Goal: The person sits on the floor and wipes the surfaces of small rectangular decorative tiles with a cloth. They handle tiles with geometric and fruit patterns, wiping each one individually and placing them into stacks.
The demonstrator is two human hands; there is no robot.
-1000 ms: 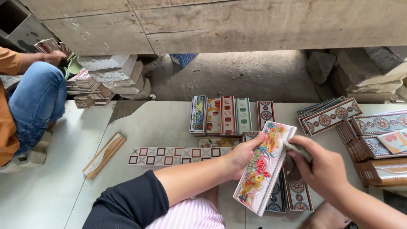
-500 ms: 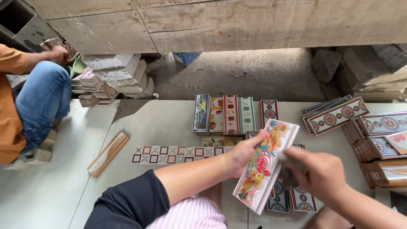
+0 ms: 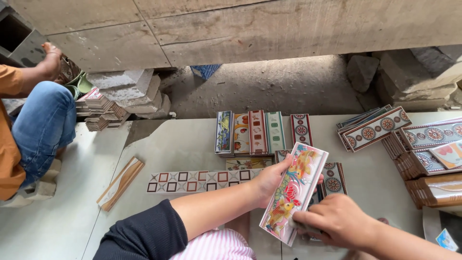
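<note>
- Near the worktop's (image 3: 192,144) front edge, our left hand (image 3: 269,180) props the fish-patterned tile (image 3: 293,192) tilted, fingers closed on its left edge, face up to us.
- Our right hand (image 3: 332,221) pinches its lower corner, fingers gripping, steadying it.
- Tile rows (image 3: 250,132) lie behind, toward the far edge.

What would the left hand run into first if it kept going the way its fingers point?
The left hand, gripping the fish-and-flower tile, points up and right. Beyond that tile, it would probably first meet the red medallion border tile lying flat, though depth is unclear.

Glossy ceramic fish tile (image 3: 293,192), rough concrete wall (image 3: 269,29), matt tabletop (image 3: 187,144)
</note>
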